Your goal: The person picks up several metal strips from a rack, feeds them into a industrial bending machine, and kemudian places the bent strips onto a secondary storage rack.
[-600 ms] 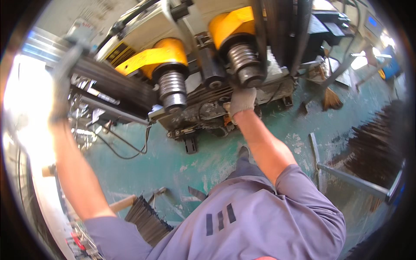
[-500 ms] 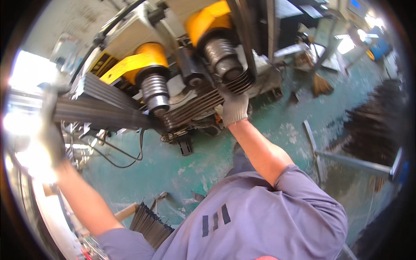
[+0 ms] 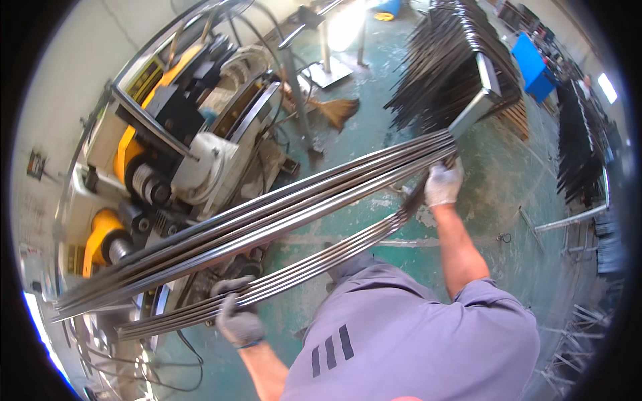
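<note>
Several long, dark, shiny metal tubes lie slantwise before me as one bundle in two runs. The upper run of metal tubes (image 3: 294, 200) is wider and reaches to the far left. Below it the narrower lower run of metal tubes (image 3: 321, 262) curves up to meet it at the right end. My right hand (image 3: 445, 183), in a pale work glove, is closed on that end. My left hand (image 3: 241, 319), in a greyish glove, is closed around the lower run near its left part. The tubes hide some of its fingers.
At left stands a machine with yellow arms (image 3: 105, 234) and ridged metal rollers (image 3: 151, 184). Stacked dark tubes hang on a metal rack (image 3: 490, 77) ahead to the right. A broom (image 3: 336, 112) stands on the green floor. A black cable (image 3: 198, 361) loops below the machine.
My view has swung right, away from the machine. The tubes, earlier beside the rollers, are now out in front of me. My left hand has come inward from the far left.
</note>
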A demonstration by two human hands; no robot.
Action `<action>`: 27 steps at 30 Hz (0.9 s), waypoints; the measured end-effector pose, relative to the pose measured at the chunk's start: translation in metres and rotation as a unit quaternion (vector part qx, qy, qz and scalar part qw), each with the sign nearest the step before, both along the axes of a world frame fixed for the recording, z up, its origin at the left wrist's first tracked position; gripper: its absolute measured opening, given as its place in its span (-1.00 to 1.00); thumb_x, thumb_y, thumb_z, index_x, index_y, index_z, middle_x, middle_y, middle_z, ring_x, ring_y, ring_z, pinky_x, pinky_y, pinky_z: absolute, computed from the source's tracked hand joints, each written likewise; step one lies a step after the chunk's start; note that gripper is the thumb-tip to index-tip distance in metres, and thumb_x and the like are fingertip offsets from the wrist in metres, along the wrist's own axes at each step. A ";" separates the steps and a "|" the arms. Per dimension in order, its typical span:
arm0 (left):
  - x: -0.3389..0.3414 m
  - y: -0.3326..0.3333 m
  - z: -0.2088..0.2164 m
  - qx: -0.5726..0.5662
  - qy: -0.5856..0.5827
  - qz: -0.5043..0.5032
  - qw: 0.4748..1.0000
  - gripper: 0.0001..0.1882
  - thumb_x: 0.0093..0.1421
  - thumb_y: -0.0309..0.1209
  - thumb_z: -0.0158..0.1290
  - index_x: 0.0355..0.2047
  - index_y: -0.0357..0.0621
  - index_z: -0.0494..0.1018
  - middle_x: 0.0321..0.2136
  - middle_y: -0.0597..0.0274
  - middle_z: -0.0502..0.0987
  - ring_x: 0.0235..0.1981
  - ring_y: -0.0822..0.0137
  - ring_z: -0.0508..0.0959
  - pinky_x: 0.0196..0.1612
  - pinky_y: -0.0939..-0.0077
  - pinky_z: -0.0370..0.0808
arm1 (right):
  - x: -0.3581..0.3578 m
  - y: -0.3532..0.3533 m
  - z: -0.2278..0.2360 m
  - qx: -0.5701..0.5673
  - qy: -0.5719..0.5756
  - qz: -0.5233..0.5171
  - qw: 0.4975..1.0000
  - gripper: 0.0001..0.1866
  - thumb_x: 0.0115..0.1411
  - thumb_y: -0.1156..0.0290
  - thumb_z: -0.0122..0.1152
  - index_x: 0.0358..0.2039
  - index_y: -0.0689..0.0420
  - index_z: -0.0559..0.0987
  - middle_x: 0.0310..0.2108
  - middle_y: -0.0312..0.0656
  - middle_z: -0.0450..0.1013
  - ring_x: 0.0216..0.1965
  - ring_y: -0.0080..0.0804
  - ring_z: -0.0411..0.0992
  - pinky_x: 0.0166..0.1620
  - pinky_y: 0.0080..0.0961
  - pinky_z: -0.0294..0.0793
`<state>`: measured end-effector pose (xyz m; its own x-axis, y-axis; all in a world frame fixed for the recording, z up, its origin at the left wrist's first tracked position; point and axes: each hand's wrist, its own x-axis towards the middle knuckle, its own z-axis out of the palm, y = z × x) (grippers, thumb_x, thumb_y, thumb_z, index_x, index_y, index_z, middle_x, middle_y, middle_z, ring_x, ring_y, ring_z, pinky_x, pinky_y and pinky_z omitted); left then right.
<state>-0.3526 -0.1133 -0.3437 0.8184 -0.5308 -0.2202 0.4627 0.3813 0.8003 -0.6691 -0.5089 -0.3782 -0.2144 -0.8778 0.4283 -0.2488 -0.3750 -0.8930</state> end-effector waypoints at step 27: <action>-0.313 -0.478 -0.094 0.287 0.086 -0.310 0.902 -0.57 0.31 -0.53 0.16 0.16 -0.44 0.45 -0.04 -0.11 0.66 -0.06 0.14 0.71 0.09 0.29 0.66 | -0.260 -0.629 0.105 -0.098 0.553 -0.121 0.819 -0.54 0.54 0.26 -0.19 0.25 0.04 0.59 0.20 -0.06 0.57 0.26 -0.09 0.49 0.34 -0.19 0.43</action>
<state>-0.6656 -0.5912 -0.4377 0.3306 -0.6338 -0.6992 0.5804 -0.4476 0.6802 -0.9288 -1.1383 -0.2730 0.2417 -0.7577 0.6062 -0.9526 -0.3042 -0.0004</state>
